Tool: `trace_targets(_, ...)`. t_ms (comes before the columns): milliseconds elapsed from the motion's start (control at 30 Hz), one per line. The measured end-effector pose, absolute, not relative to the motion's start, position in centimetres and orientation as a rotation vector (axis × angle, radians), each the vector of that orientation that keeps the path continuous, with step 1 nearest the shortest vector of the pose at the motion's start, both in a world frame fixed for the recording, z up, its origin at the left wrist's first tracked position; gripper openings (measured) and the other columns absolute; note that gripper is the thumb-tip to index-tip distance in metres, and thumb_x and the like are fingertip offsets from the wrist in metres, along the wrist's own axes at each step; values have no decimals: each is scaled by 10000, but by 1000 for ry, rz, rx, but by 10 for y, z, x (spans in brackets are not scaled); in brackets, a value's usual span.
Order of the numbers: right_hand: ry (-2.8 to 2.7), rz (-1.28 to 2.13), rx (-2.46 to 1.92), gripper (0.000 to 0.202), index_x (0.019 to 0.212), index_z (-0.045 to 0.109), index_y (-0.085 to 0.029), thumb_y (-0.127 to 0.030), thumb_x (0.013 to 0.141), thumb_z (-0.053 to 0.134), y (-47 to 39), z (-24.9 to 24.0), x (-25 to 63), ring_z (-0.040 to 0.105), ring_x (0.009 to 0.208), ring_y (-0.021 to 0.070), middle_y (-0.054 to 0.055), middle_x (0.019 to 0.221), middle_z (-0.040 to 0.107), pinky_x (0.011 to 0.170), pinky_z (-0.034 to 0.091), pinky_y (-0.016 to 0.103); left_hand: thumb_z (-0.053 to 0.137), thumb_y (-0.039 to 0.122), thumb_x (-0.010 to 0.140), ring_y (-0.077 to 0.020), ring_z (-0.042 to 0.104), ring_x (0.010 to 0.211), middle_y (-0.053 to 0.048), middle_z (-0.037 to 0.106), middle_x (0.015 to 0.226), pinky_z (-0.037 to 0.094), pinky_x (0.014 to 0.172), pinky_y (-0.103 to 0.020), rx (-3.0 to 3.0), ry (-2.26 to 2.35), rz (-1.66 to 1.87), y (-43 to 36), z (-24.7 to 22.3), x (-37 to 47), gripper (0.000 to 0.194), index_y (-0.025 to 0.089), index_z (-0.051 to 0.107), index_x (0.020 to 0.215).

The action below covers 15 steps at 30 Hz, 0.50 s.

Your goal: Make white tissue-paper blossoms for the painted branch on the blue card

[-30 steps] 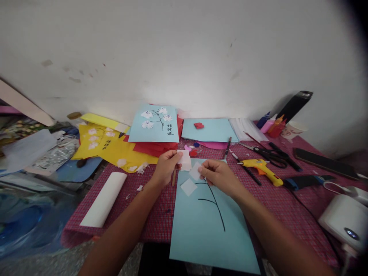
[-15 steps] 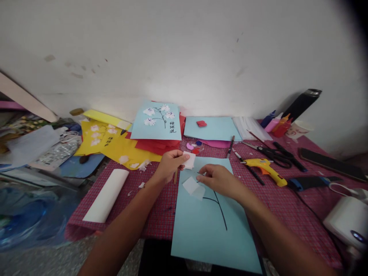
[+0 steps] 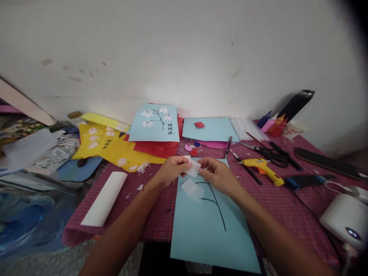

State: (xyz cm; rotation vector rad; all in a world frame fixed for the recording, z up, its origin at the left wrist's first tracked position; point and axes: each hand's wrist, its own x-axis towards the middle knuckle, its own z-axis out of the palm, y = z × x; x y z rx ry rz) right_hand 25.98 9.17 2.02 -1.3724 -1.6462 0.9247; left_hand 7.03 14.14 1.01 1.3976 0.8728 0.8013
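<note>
"What's changed?"
"Two thin white squares now overlap on the blue sheet, by the drawn branch. My left hand pinches more squares; my right hand, fingertips nearly closed, grips their edge"

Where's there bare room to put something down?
The lower part of the blue sheet, below the drawn branch, is bare. So is most tablecloth between that sheet and the left forearm. It's crowded at the right, around the glue gun, scissors and phone.
</note>
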Motion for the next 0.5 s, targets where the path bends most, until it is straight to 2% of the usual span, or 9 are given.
trace_targets(100, -1602, 956, -1322, 188, 807, 627, -168, -350, 815, 580, 91, 24, 259, 478, 552, 100, -11, 691, 594, 504, 369, 215, 670, 427, 746, -93, 481, 524, -10, 569, 610, 367, 503, -205, 1443, 835, 762, 140, 15, 69, 294, 133, 682, 738)
trace_targets(200, -1647, 1102, -1327, 226, 674, 604, -172, -339, 820, 563, 89, 26, 262, 416, 467, 86, -35, 555, 535, 444, 320, 204, 607, 445, 796, -100, 501, 547, -27, 614, 678, 377, 511, -210, 1493, 892, 864, 142, 19, 66, 308, 147, 685, 789)
trace_targets(367, -2015, 1243, -1300, 157, 668, 681, -187, -244, 774, 581, 85, 18, 263, 503, 485, 107, -8, 584, 633, 450, 340, 209, 588, 363, 808, -126, 543, 592, -29, 648, 750, 414, 548, -233, 1661, 1074, 944, 147, 17, 60, 222, 169, 672, 874)
trace_targets(500, -2196, 1016, -1373, 106, 760, 726, -194, -249, 745, 637, 84, 12, 261, 548, 548, 131, 12, 645, 666, 505, 350, 230, 554, 222, 800, -205, 605, 807, -68, 668, 866, 458, 739, -314, 2109, 1193, 883, 149, 9, 54, 197, 184, 692, 935)
